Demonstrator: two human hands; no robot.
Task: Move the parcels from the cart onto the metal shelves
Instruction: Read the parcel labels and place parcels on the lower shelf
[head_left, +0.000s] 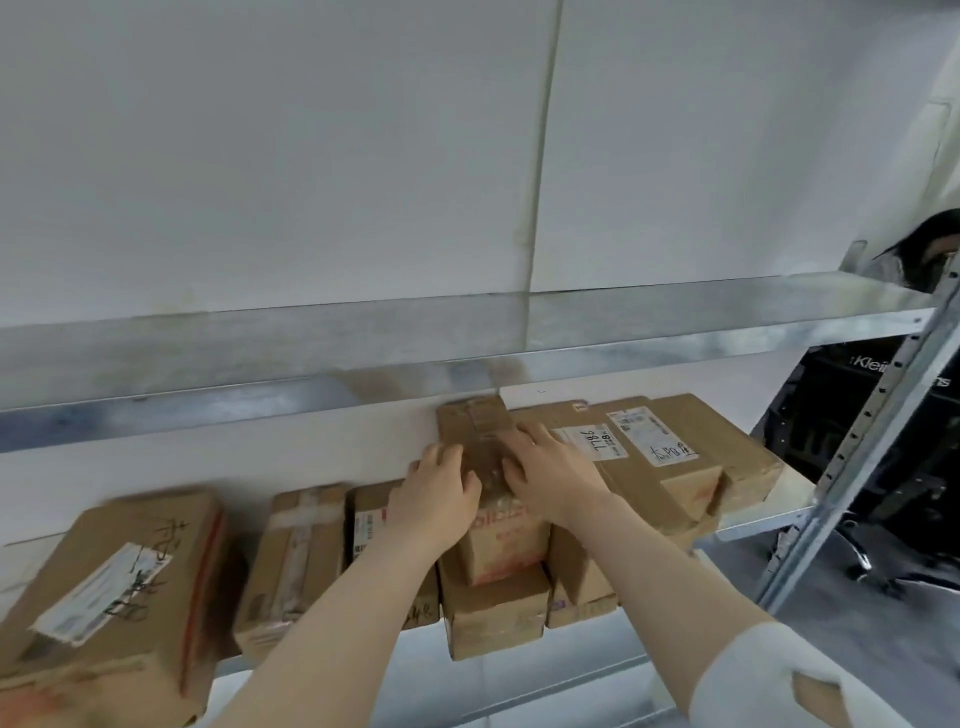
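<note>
A small brown cardboard parcel (480, 431) with clear tape stands on top of a stack of boxes on the metal shelf (769, 506). My left hand (439, 486) rests on its left side and my right hand (550, 467) on its right side, both gripping it. Under it sits a box with red print (506, 540), and below that a larger plain box (496, 616). The cart is out of view.
More parcels line the shelf: a big box with a white label (119, 597) at the left, a taped one (296, 561), and labelled boxes (670, 452) at the right. An upper metal shelf (467, 338) hangs above. A slotted upright (857, 457) and another person's head (935, 249) are at right.
</note>
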